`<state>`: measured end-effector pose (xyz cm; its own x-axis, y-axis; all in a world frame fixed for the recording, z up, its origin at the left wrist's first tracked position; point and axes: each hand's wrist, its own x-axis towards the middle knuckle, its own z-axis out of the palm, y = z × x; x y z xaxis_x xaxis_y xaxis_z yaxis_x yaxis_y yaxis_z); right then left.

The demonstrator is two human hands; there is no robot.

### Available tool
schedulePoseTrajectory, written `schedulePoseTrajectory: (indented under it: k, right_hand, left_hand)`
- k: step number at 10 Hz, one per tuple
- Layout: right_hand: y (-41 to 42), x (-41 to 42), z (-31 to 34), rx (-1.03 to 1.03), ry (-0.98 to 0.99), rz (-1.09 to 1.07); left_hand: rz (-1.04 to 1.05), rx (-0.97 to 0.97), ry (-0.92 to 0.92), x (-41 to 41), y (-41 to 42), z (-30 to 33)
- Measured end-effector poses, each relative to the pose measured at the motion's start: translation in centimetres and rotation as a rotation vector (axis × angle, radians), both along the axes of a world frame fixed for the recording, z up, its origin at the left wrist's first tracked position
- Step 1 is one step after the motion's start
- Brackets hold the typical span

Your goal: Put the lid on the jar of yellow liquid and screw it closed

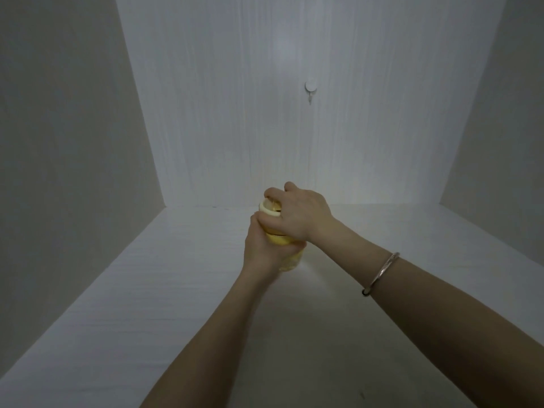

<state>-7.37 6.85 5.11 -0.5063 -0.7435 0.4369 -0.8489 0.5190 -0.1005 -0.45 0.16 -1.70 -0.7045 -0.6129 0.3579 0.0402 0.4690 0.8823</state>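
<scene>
The jar (290,256) of yellow liquid stands on the white table (176,290), your left hand (262,245) wrapped around it. Your right hand (303,214) grasps the lid (269,209) on top.

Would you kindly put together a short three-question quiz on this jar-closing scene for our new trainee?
1. True or false: the left hand grips the body of the jar.
2. Which hand covers the lid? A) left B) right C) neither
3. Fill in: the bracelet sits on the ___ forearm.

Key: 1 true; 2 B, the right hand lies over the lid; 3 right.
</scene>
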Motion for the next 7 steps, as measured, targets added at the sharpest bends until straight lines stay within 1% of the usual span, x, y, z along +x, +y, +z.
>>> schedulePoseTrajectory:
  k: [2, 3, 4, 5, 6, 7]
  right_hand:
    - [-0.4, 0.8, -0.8, -0.132, 0.006, -0.075]
    - [-0.4, 1.1, -0.8, -0.136, -0.013, -0.08]
    - [0.1, 1.0, -0.5, -0.105, -0.086, -0.071]
    - [0.3, 0.8, -0.3, -0.027, -0.158, -0.069]
    - [1.0, 1.3, 0.6, 0.024, -0.315, -0.042]
    - [2.6, 1.7, 1.4, -0.123, -0.284, 0.036]
  left_hand:
    - [0.044, -0.022, -0.029, 0.3, 0.6, 0.1]
    - [0.031, -0.009, -0.03, 0.6, 0.7, 0.1]
    - [0.062, -0.011, -0.029, 0.7, 1.1, 0.4]
    - [0.008, -0.013, -0.016, 0.5, 1.2, 0.3]
    - [-0.111, 0.011, -0.015, 1.3, 1.0, 0.6]
    - [-0.055, 0.025, 0.052, 2.5, 0.5, 1.8]
